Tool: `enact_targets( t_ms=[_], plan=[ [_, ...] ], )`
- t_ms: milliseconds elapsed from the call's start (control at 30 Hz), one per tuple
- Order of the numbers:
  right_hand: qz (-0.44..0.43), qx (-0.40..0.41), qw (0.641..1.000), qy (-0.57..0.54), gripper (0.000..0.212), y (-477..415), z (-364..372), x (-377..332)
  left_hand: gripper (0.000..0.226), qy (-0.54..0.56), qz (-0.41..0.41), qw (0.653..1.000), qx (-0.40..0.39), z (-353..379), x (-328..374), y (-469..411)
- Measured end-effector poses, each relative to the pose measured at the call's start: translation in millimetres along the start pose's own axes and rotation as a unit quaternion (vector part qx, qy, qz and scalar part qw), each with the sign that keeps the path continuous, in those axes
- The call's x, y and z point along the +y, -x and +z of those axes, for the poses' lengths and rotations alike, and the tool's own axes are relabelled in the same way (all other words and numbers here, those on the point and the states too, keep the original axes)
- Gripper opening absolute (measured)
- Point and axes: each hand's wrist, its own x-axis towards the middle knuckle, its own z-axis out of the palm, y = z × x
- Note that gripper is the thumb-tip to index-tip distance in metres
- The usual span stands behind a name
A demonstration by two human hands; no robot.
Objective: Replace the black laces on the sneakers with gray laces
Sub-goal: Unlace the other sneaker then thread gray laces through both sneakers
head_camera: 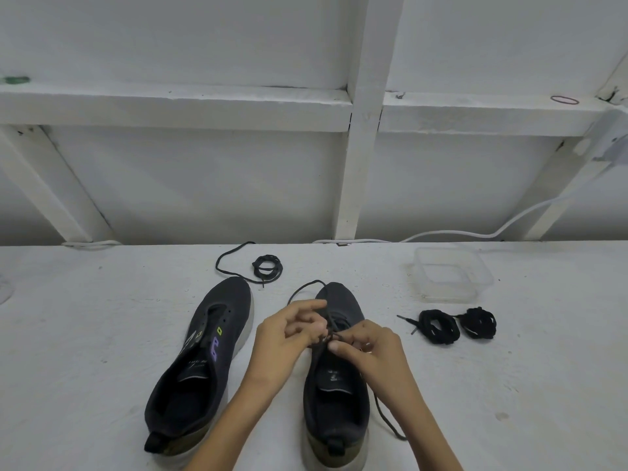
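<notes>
You're working on the right sneaker point(339, 396), which sits on the table point(102, 334) close in front of you, toe pointing away. Your left hand point(289, 331) and right hand point(370, 345) meet over its eyelets, each with curled fingers pinching the lace point(382, 414). One end of it loops out past the toe and the other trails off the sneaker's right side.

The lace looks dark here, so you could confuse it with the removed ones, and I can't tell gray from black for certain. The uneven tails are another risk, because pulling one side harder could leave it too short to tie. The trailing end could also snag under your wrist, and it's easy to skip an eyelet while your fingers cover them.

The left sneaker point(204, 351) lies just beside it with bare eyelets. Beyond its toe there's a coiled lace point(267, 265) with a loose tail, probably the one meant for it. Two black coils point(438, 329) point(481, 322) rest to the right, touching each other.

Behind them the clear plastic tub point(452, 294) holds nothing, since both coils lie outside it.
</notes>
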Motion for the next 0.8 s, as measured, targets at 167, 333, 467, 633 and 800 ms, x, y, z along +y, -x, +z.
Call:
enact_targets(
  t_ms=[167,333,467,633,800],
  plan=[
    [-0.006,0.013,1.0,0.0,0.023,-1.3,2.7,-0.6,0.026,0.06,-0.004,0.998,0.025,-2.9,2.4,1.6],
    [-0.025,0.023,0.999,-0.021,0.025,1.8,4.1,-2.4,0.049,0.101,-0.012,0.991,-0.093,1.0,-4.6,1.2],
    [-0.023,0.042,0.998,-0.031,0.036,2.5,3.6,-4.4,0.053,0.006,0.018,0.988,-0.155,11.1,-18.7,-1.2],
    [0.007,0.026,0.995,-0.092,0.037,-4.1,-3.9,-12.8,0.039,-0.085,0.061,0.982,-0.155,13.7,-21.6,-4.1],
    [-0.015,0.022,0.98,-0.196,0.023,-26.4,-22.2,-54.4,0.021,-0.1,0.055,0.985,-0.128,17.6,-25.0,-4.1]
  ],
)
